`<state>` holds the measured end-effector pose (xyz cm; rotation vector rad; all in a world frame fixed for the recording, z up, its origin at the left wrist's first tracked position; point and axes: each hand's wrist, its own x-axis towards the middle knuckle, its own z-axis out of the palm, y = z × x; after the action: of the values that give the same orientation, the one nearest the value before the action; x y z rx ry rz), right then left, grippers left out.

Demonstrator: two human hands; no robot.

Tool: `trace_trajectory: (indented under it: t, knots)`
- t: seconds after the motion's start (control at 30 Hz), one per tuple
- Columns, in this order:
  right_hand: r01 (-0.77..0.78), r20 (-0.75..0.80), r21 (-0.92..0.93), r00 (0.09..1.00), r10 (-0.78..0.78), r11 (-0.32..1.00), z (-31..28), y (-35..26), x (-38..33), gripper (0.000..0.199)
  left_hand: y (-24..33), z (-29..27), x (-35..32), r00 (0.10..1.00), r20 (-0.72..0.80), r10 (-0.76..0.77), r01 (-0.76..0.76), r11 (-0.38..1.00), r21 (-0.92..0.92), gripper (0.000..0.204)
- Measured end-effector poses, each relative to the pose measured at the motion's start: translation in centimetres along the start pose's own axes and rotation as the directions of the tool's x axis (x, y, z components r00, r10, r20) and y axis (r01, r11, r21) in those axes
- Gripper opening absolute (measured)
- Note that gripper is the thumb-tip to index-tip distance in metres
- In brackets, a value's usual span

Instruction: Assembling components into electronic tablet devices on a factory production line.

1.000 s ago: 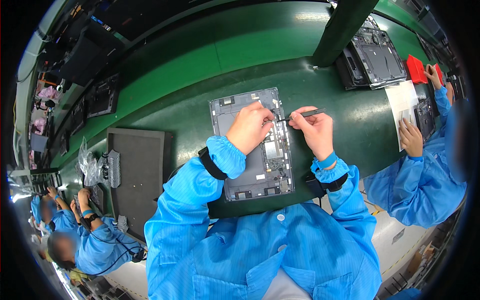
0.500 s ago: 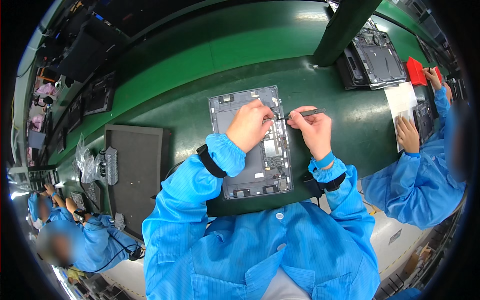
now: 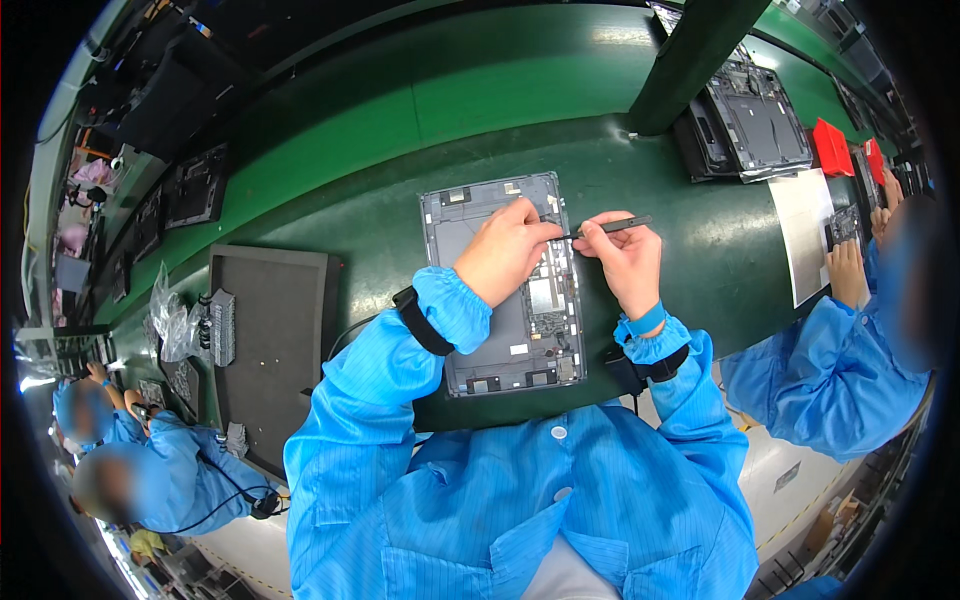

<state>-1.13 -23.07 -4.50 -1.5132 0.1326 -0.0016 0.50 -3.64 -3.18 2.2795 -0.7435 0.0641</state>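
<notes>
From the head camera, looking straight down: an opened tablet chassis (image 3: 505, 285) lies flat on the green tabletop (image 3: 380, 210), its grey inner frame and boards facing up, directly in front of the person in the blue smock.

The left hand (image 3: 505, 252) rests on the upper middle of the chassis, fingers curled narrow and pressed down on something small that I cannot make out. Its grip closes on no tool that I can see.

Just beside that grip, to its right, the right hand (image 3: 628, 260) pinches a slim dark pair of tweezers (image 3: 605, 228). The grip is tight around the shaft, and the tip points left, meeting the left fingertips over the chassis's upper right edge.

Well off from both grips, to the left, a dark grey tray (image 3: 270, 340) sits on the tabletop, with clear plastic bags (image 3: 172, 322) at its far side. Further right of the tweezers grip lie a white paper sheet (image 3: 805, 235) and another opened device (image 3: 750, 125), where a co-worker's hand (image 3: 848, 272) is busy.

As I judge it, the risk lies at the tweezers' tip. If it slips off whatever it is working, it may scratch the board or jab the left fingertips, which sit very close. A small part could also spring away and vanish on the dark tabletop.
</notes>
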Motion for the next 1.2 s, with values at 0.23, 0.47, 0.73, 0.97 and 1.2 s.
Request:
trace_trajectory:
  t: [0.23,0.47,0.73,0.97,1.2]
  knots:
    - [-0.004,-0.011,0.010,1.000,0.004,1.000,0.43,-0.25,-0.36,0.014,0.07,0.04,-0.01,1.000,-0.002,0.012,-0.012,1.000,0.007,0.026]
    - [0.040,-0.037,0.005,0.999,-0.040,0.999,0.00,-0.26,-0.47,0.013,0.15,-0.11,0.06,1.000,0.011,-0.007,0.007,1.000,0.011,0.024]
    - [0.031,-0.024,-0.047,0.999,-0.032,0.998,0.38,-0.41,-0.71,0.012,0.05,-0.02,-0.02,1.000,0.012,-0.013,0.013,1.000,0.009,0.024]
    - [0.024,-0.021,-0.016,0.999,-0.024,1.000,0.44,0.14,-0.55,0.012,0.03,-0.05,-0.03,1.000,0.008,0.014,-0.014,1.000,0.024,0.024]
    - [0.027,0.015,0.038,1.000,-0.027,0.999,0.14,0.33,-0.59,0.012,-0.19,-0.06,0.17,0.999,0.030,0.038,-0.039,0.998,0.040,0.023]
